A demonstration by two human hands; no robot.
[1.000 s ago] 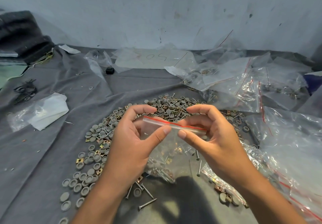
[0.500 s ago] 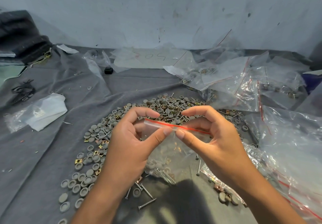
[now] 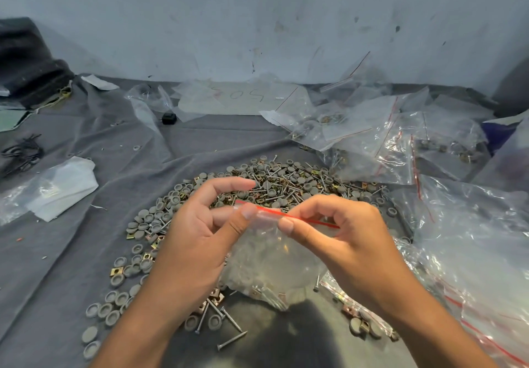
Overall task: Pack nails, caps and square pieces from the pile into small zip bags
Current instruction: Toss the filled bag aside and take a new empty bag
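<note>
Thumbs have slid apart along zip bag (image 3: pixel 269 256), left hand (image 3: pixel 197 241) and right hand (image 3: pixel 343 244) pinching it.

Both forearms are showing bare right up to the bottom edge of the view, with no sleeve reaching them. The left hand (image 3: pixel 190 241) and right hand (image 3: pixel 347 241) are wearing no gloves, rings or watch, nails trimmed short.

The setting is an improvised piecework packing area. Indicators: a scuffed, stained plaster wall (image 3: pixel 257 18), a grey cloth (image 3: pixel 57 253) as work surface, a loose pile of hardware (image 3: pixel 286 181), and heaped clear zip bags (image 3: pixel 386 138).
</note>
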